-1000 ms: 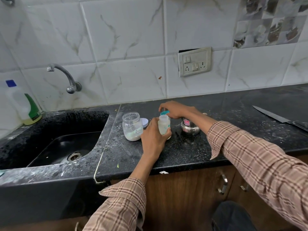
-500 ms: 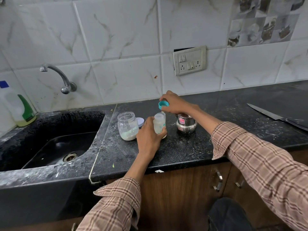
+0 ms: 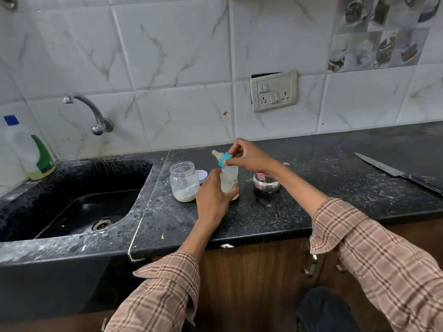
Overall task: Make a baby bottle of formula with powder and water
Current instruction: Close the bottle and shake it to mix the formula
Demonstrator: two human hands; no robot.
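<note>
**Two hands on one bottle**

Left hand (image 3: pixel 213 197) wraps the baby bottle (image 3: pixel 229 178) standing on the counter (image 3: pixel 311 202), right of the powder jar (image 3: pixel 184 181). Right hand (image 3: pixel 249 155) pinches the tilted teat cap (image 3: pixel 224 160) at the bottle's mouth.

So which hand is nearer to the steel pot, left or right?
Right. The right hand holds the teal teat ring just above and left of the steel pot; the left hand grips the bottle, farther left.

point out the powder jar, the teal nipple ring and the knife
powder jar (image 3: pixel 184 182): head view, clear side wall
teal nipple ring (image 3: pixel 224 160): head view, ring's outer band
knife (image 3: pixel 378 164): head view, blade
</note>
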